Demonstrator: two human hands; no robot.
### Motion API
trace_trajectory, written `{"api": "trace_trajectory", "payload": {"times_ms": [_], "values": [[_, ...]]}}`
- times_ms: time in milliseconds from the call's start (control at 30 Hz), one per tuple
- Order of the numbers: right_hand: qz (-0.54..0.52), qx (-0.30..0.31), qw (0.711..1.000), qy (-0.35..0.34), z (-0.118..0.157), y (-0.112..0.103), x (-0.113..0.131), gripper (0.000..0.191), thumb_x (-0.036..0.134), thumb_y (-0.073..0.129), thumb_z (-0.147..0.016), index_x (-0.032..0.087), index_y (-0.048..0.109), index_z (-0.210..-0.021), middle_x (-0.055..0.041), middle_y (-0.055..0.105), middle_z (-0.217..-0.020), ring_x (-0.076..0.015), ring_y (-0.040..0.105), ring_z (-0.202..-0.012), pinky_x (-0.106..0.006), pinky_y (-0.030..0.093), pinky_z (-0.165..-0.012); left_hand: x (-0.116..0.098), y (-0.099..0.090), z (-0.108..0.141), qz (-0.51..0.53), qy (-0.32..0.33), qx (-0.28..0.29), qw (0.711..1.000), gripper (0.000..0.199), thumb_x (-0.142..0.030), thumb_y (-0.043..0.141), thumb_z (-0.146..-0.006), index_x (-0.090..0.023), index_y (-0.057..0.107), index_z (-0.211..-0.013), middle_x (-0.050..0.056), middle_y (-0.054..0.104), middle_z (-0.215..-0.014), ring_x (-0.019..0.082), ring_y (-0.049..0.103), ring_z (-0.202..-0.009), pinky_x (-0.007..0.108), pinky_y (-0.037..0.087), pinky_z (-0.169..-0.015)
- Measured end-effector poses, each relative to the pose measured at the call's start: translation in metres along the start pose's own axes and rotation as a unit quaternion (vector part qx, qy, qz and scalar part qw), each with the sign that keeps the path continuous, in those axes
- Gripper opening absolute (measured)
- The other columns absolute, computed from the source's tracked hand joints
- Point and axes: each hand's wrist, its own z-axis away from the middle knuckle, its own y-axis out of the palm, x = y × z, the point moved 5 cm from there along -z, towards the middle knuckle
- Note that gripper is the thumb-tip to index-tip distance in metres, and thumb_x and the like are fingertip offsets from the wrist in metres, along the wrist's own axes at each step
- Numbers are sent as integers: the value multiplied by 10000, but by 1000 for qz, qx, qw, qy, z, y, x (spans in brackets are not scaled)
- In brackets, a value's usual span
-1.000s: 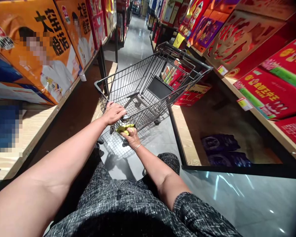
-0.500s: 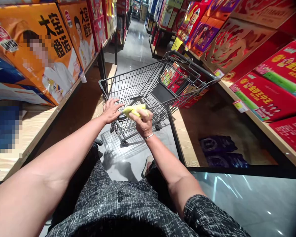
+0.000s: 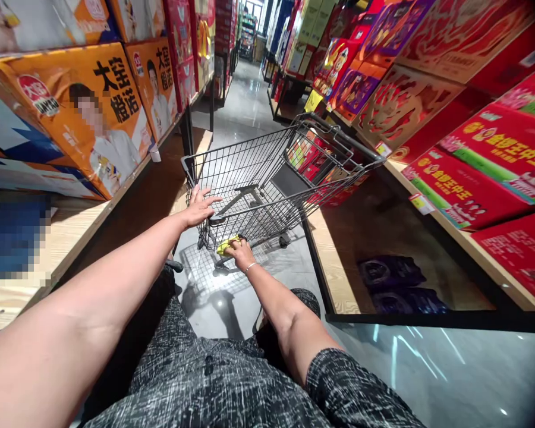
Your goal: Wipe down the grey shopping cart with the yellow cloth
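The scene is viewed from the person's head — faced forward and down — with the patterned clothing [image 3: 205,386] seen closest, the cart [image 3: 288,179] near, the aisle [image 3: 248,80] stretched well beyond.

The glossy grey floor [image 3: 481,374] is streaked with reflected light [image 3: 393,359] and flanked by a pale wooden left-hand shelf [image 3: 82,219] and a black-framed right-hand shelf [image 3: 339,285], while the far end is brightened by panes [image 3: 255,10].
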Motion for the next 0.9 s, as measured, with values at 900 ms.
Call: {"api": "trace_trajectory", "payload": {"times_ms": [900], "values": [[52, -246, 923, 290, -8, -195, -119, 469, 108, 477, -788, 309, 641, -1179, -88, 467, -1338, -310, 348, -1104, -431, 422, -827, -41, -24, 32, -85, -19, -41, 995, 485, -391, 389, -926, -262, 496, -1382, 98, 446, -1484, 333, 273, -1440, 614, 176, -1148]]}}
